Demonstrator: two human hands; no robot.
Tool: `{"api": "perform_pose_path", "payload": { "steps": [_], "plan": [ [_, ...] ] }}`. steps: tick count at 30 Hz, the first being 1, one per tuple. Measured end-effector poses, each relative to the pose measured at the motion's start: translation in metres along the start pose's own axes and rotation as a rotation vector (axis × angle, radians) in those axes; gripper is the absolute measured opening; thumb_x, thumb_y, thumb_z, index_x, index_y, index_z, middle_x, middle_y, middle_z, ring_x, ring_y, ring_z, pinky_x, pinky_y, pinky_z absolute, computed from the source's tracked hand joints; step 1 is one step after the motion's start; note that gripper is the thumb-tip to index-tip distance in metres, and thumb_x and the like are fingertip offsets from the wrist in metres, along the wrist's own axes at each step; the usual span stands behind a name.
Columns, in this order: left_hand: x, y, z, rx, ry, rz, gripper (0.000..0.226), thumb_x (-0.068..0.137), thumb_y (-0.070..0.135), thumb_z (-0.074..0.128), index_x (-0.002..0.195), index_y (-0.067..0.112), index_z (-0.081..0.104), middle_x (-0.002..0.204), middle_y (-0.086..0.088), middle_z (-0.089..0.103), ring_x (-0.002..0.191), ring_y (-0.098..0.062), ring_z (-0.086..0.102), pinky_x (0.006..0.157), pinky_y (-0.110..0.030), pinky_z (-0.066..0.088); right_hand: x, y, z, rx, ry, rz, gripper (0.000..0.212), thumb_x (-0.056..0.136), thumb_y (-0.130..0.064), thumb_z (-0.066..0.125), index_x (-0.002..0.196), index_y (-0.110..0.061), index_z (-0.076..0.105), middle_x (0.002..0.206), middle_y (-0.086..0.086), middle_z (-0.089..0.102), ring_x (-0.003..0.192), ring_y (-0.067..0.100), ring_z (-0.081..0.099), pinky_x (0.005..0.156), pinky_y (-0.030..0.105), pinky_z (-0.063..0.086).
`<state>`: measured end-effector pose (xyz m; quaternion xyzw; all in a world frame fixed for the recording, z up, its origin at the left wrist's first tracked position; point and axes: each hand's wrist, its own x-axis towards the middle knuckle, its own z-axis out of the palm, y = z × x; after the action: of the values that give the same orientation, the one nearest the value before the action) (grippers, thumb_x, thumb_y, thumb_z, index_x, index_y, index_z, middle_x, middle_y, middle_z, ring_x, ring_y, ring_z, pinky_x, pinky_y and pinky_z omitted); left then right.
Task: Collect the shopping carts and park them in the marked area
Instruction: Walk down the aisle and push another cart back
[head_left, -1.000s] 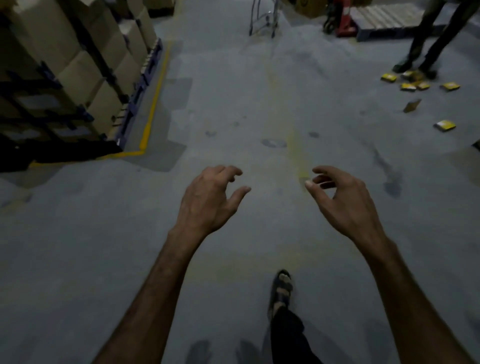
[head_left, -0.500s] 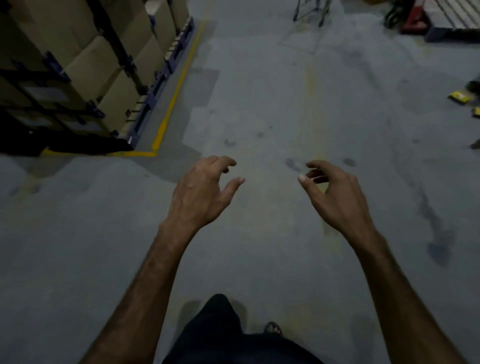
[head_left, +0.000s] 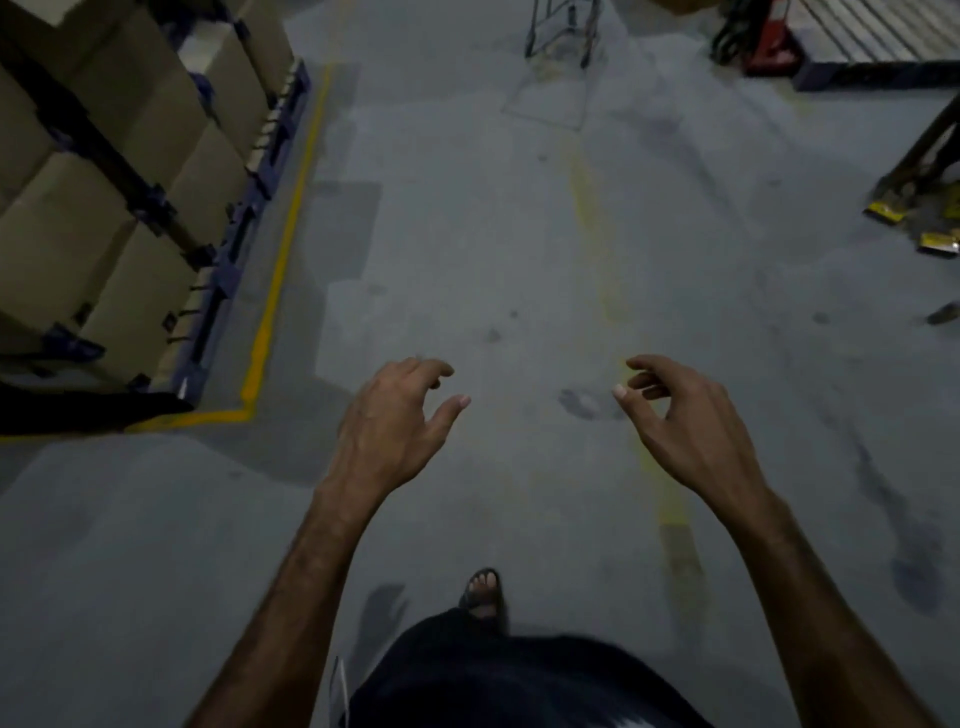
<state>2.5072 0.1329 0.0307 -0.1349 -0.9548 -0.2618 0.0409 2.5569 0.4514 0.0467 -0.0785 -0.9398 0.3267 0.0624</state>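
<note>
The lower frame and wheels of a metal shopping cart show at the top edge, far ahead on the grey concrete floor; its basket is cut off by the frame. My left hand and my right hand are stretched out in front of me at about waist height, fingers loosely curled, holding nothing. Both hands are well short of the cart. My sandalled foot is on the floor below them.
Stacked cardboard boxes on a blue pallet rack stand at the left behind a yellow floor line. A pallet and a red pallet jack are at top right. Another person's legs and yellow packets lie at right.
I have walked forward: the boxes, the yellow line and the cart have come nearer and shifted in the frame. Both hands keep the same outstretched, loosely curled pose.
</note>
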Motion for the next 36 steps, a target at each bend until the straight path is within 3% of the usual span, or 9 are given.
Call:
{"api": "perform_pose_path", "payload": {
  "steps": [6, 16, 20, 26, 36],
  "plan": [
    [0.154, -0.026, 0.010, 0.028, -0.131, 0.022, 0.040, 0.100, 0.052, 0.068, 0.127, 0.023, 0.069, 0.112, 0.005, 0.072, 0.103, -0.019, 0.064, 0.088, -0.042, 0.055, 0.129, -0.001, 0.022, 0.019, 0.003, 0.102, 0.039, 0.098, -0.046, 0.067, 0.131, -0.026, 0.066, 0.109, -0.007, 0.073, 0.097, 0.012, 0.069, 0.083, 0.036, 0.057],
    [0.399, -0.091, 0.055, 0.015, -0.142, -0.087, 0.043, 0.098, 0.054, 0.066, 0.126, 0.023, 0.069, 0.108, 0.005, 0.071, 0.099, -0.020, 0.065, 0.087, -0.044, 0.056, 0.413, 0.031, 0.082, 0.052, -0.091, 0.119, 0.043, 0.099, -0.050, 0.064, 0.135, -0.026, 0.064, 0.113, -0.008, 0.072, 0.098, 0.013, 0.069, 0.083, 0.036, 0.057],
    [0.506, -0.106, 0.046, -0.005, -0.084, -0.132, 0.047, 0.096, 0.059, 0.061, 0.126, 0.023, 0.068, 0.108, 0.007, 0.070, 0.099, -0.020, 0.065, 0.089, -0.045, 0.056, 0.544, 0.020, 0.092, 0.079, -0.108, 0.088, 0.041, 0.097, -0.049, 0.065, 0.132, -0.027, 0.065, 0.110, -0.009, 0.073, 0.097, 0.013, 0.070, 0.083, 0.037, 0.058],
    [0.655, -0.131, 0.045, -0.052, -0.016, -0.203, 0.039, 0.100, 0.050, 0.069, 0.130, 0.025, 0.068, 0.114, 0.009, 0.069, 0.106, -0.015, 0.063, 0.092, -0.039, 0.053, 0.714, -0.011, 0.104, 0.038, -0.151, 0.007, 0.039, 0.097, -0.049, 0.065, 0.132, -0.032, 0.064, 0.111, -0.012, 0.072, 0.099, 0.011, 0.069, 0.083, 0.039, 0.058],
    [0.944, -0.233, 0.081, -0.062, -0.113, -0.162, 0.038, 0.100, 0.049, 0.069, 0.129, 0.024, 0.069, 0.111, 0.005, 0.071, 0.102, -0.019, 0.065, 0.087, -0.038, 0.054, 0.976, -0.026, 0.163, -0.018, -0.157, 0.090, 0.044, 0.098, -0.052, 0.064, 0.136, -0.032, 0.061, 0.113, -0.013, 0.072, 0.100, 0.011, 0.070, 0.083, 0.037, 0.058]
  ]
}}
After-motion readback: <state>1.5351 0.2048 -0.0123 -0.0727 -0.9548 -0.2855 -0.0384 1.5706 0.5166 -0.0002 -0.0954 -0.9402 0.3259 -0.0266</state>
